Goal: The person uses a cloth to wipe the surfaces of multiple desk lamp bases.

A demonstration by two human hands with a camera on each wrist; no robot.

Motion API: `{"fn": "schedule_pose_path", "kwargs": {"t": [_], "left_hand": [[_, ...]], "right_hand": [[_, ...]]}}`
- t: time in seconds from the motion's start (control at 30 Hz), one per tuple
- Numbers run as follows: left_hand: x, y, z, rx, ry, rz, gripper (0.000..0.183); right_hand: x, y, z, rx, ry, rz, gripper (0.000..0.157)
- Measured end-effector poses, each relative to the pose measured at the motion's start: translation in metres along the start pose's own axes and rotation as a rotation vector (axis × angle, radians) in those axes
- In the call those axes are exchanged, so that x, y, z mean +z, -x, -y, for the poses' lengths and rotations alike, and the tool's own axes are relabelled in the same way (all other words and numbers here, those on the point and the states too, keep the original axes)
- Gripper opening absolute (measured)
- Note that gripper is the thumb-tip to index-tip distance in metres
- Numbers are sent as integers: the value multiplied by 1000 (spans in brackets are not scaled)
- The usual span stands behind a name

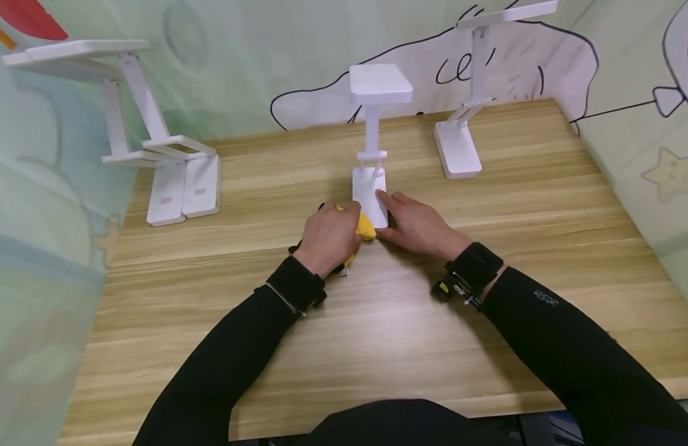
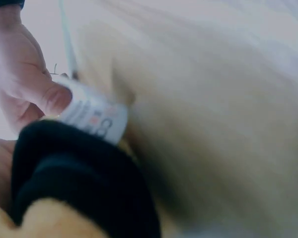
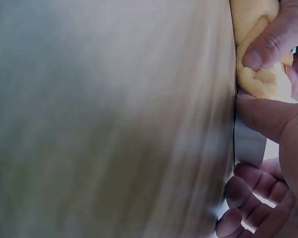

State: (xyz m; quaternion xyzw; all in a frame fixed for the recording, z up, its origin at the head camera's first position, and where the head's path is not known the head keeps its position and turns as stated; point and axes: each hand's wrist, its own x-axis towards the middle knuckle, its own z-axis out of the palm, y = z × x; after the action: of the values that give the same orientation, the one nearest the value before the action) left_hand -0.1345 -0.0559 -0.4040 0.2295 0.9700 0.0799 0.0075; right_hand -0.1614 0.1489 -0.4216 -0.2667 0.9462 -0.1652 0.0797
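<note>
Head view shows only part of the yellow cloth [image 1: 366,227], because the left hand [image 1: 329,238] grips it and covers most of it; a yellow tip peeks out at the front left corner of the base of the middle white lamp [image 1: 372,130]. That lamp stands on the surface [image 1: 388,365], nearer its back edge than its front. The right hand [image 1: 418,226] holds the base by its right front part, the thumb at the front end, though the far fingertips are hard for me to make out. From the left wrist, dark fabric [image 2: 74,148] blocks the lower left, and the print on a white piece [image 2: 97,116] is too blurred to read in full; from the right wrist, most of the picture is smeared wood. A long stretch of wood lies from the base to the two lamps [image 1: 201,186] by the back left corner, a shorter one to the fourth lamp [image 1: 459,152] by the back right corner, its head cut off at the top. Toward the front edge there is broad room between the black sleeves [image 1: 555,328], which hide parts of that edge; the front corners run out of sight.
</note>
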Motion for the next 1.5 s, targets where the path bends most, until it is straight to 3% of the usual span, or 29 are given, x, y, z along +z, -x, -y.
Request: {"fn": "schedule_pose_path", "kwargs": {"t": [0.4, 0.63, 0.73, 0.9, 1.1, 1.3, 1.5], "left_hand": [[-5, -1, 14, -16, 3, -16, 16], [-9, 7, 32, -88, 68, -9, 26], [-11, 15, 36, -64, 115, 35, 32], [-14, 27, 32, 42, 126, 102, 33], [-14, 34, 21, 206, 74, 94, 31], [-11, 36, 16, 178, 54, 74, 30], [-10, 35, 17, 160, 75, 85, 32]], "right_hand": [[-6, -4, -1, 8, -8, 27, 87], [-5, -1, -5, 23, 15, 45, 86], [-3, 3, -3, 34, 33, 37, 87], [-1, 11, 4, 32, 77, -9, 84], [-2, 15, 5, 7, 100, -68, 71], [-6, 13, -4, -27, 119, -108, 68], [-10, 7, -15, -4, 118, -102, 67]]}}
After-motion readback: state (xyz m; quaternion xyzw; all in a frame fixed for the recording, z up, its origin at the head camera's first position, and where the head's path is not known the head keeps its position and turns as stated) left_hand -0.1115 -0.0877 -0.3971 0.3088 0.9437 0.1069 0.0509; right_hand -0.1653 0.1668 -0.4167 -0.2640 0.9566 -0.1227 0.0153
